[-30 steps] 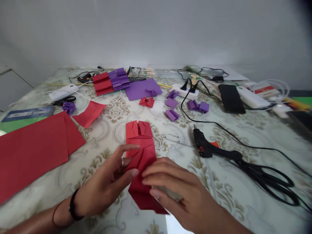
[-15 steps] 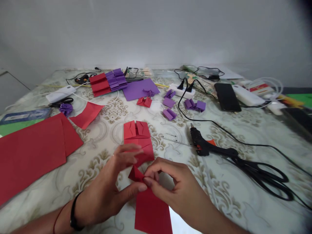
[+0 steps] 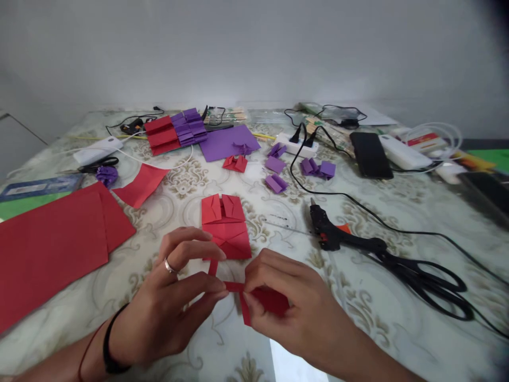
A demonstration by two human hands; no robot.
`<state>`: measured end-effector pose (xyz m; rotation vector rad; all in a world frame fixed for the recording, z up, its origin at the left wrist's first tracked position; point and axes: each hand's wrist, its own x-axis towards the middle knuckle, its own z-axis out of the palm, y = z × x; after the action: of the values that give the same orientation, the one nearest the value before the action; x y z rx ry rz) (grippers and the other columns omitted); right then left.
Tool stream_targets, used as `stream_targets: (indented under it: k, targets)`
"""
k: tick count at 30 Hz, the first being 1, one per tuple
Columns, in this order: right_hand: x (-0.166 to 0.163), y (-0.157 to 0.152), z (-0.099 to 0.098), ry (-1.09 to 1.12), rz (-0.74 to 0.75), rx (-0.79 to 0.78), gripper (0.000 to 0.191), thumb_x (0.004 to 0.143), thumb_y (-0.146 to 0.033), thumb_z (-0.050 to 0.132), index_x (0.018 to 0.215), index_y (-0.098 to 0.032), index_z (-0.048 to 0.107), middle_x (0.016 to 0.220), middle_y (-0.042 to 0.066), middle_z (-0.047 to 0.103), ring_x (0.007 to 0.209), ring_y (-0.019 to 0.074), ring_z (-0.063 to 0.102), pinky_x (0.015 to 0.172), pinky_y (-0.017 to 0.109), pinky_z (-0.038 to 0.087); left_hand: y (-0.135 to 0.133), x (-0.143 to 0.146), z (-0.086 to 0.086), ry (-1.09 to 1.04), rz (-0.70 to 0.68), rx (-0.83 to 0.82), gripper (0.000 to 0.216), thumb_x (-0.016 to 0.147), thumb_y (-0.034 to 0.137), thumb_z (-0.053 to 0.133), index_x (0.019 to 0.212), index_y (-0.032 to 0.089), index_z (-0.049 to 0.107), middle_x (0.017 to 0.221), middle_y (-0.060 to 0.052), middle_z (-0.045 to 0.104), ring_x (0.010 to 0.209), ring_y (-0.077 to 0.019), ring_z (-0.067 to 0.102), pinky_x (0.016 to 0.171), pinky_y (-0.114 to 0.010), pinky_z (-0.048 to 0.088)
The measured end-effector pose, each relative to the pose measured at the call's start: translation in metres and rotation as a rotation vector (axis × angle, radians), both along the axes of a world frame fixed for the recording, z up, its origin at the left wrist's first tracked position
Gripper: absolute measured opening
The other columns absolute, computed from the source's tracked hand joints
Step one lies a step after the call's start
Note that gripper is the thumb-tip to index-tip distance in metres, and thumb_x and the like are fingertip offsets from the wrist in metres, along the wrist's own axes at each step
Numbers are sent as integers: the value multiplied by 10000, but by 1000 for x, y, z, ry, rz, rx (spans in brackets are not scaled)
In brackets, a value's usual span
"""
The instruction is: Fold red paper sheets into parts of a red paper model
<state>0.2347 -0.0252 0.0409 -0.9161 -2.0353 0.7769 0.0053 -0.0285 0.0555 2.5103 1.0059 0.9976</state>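
Note:
Between my two hands is a piece of folded red paper (image 3: 268, 300), held just above the table. My left hand (image 3: 175, 292), with a ring on one finger, pinches its narrow left end between thumb and fingertip. The fingers of my right hand (image 3: 286, 297) are closed on the wider right part and hide some of it. Just beyond my fingers lies a creased red paper (image 3: 226, 236), its far edge folded into two flaps with a gap between them.
At left lie large red sheets (image 3: 59, 244) and a loose red piece (image 3: 142, 184). On the right are a black glue gun (image 3: 326, 225) with its cord and black scissors (image 3: 429, 281). Folded purple pieces (image 3: 275, 183), a power strip (image 3: 296, 146) and a phone (image 3: 370, 155) lie farther back.
The red paper in my hands has been turned; its long part, which pointed toward me, now extends right under my right hand. My left thumb and finger have closed on its left end.

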Motion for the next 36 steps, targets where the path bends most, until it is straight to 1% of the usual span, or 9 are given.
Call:
stream_targets:
  k: [5, 9, 11, 14, 17, 21, 24, 29, 36]
  targets:
    - [13, 8, 1, 0, -8, 16, 178, 822, -28, 588, 793, -204, 590, 773, -21, 648, 721, 127, 583, 693, 268, 459, 10, -19, 9, 51, 64, 114, 190, 931, 35, 670, 958, 223, 685, 1177, -59, 601, 1262, -288, 522, 1057, -467, 472]
    - [29, 18, 3, -27, -85, -20, 204, 794, -13, 577, 787, -217, 575, 780, -35, 628, 725, 123, 586, 685, 261, 459, 24, -38, 17, 45, 187, 214, 145, 929, 80, 691, 921, 225, 687, 1146, -56, 632, 1192, -293, 574, 1035, -502, 457]
    - [35, 22, 5, -10, -130, -49, 196, 818, -32, 587, 814, -228, 583, 805, -37, 624, 746, 122, 597, 698, 260, 470, 26, -41, 18, 56, 206, 233, 144, 927, 88, 696, 919, 232, 693, 1136, -52, 653, 1177, -291, 588, 1034, -504, 457]
    - [37, 23, 7, 41, -181, 11, 150, 894, -107, 634, 964, -239, 639, 947, -6, 659, 882, 145, 638, 791, 281, 505, 22, -33, 15, 90, 148, 232, 149, 918, 82, 711, 923, 231, 697, 1085, -49, 688, 1156, -287, 591, 1018, -495, 477]
    - [27, 17, 6, 39, -90, 74, 194, 903, -128, 701, 1071, -221, 677, 1052, 30, 693, 986, 168, 654, 868, 306, 523, 12, -20, 9, 89, 68, 197, 169, 921, 49, 702, 945, 217, 695, 1039, -41, 708, 1133, -271, 580, 1073, -517, 448]
    - [10, 7, 1, 47, 47, 92, 97, 934, -90, 675, 953, -185, 676, 912, 27, 719, 851, 154, 656, 785, 300, 530, 4, -8, 4, 31, -5, 123, 188, 933, 20, 676, 965, 204, 694, 996, -31, 713, 1104, -248, 570, 1102, -520, 410]
    - [3, 0, -5, -16, 23, 129, 103, 937, -74, 647, 917, -173, 672, 878, 26, 719, 786, 148, 664, 706, 291, 511, 4, -5, 4, 33, -20, 82, 178, 936, 37, 686, 980, 209, 701, 1023, -29, 735, 1134, -252, 556, 1089, -520, 398]
    - [-5, -9, -14, -137, -7, 237, 143, 925, -64, 604, 857, -167, 678, 821, 22, 711, 730, 166, 669, 679, 327, 477, 2, 3, 3, 100, -55, 64, 170, 934, 70, 701, 937, 240, 703, 951, 42, 775, 1115, -232, 592, 1113, -509, 367]
    - [-8, -7, -10, -114, 15, 246, 157, 885, -34, 598, 830, -156, 679, 791, 21, 695, 697, 153, 638, 657, 307, 483, 1, 9, -3, 119, -47, 66, 181, 900, 42, 660, 867, 217, 632, 857, 56, 739, 963, -183, 634, 1127, -472, 379]
